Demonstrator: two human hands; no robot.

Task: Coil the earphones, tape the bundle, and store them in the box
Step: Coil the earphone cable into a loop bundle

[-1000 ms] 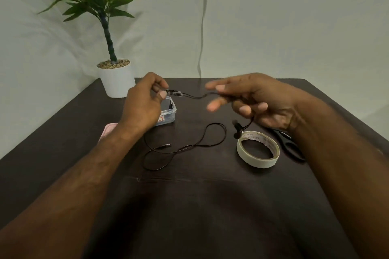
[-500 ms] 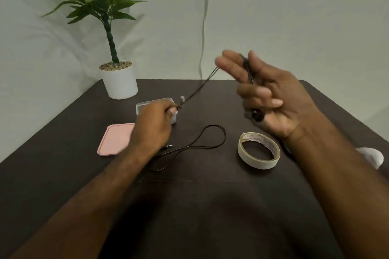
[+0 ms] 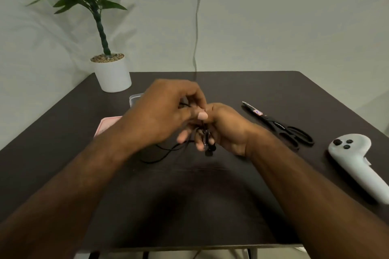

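The thin black earphone cord [image 3: 168, 151] is grasped by both hands, left hand [image 3: 166, 115] and right hand [image 3: 227, 130], above the middle of the dark matte tabletop [image 3: 189, 206]. The clear plastic box [image 3: 135, 99] is mostly hidden; its contents cannot be told.

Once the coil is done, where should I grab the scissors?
Take the scissors by the black handle loops, coming in from the near right. They lie flat and closed on the table, blades pointing away to the far left, with the handles nearest the right hand.
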